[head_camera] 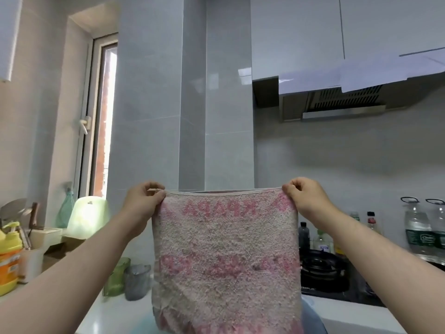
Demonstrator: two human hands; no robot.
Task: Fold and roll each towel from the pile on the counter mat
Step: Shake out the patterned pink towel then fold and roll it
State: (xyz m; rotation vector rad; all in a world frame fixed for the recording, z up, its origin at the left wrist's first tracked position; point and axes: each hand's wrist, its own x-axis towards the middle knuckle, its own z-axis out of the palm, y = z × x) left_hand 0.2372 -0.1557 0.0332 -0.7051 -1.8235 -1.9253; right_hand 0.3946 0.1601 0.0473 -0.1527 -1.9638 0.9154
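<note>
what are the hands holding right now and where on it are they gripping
A pink towel, held up in the air. The left hand pinches its top left corner and the right hand pinches its top right corner, so it hangs stretched between them.

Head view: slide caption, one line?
Left hand and right hand hold the pink towel up by its top corners, spread flat.

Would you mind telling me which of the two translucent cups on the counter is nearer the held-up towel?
The grey cup, just beside the left edge of the towel; the green cup stands further left, beyond it.
</note>
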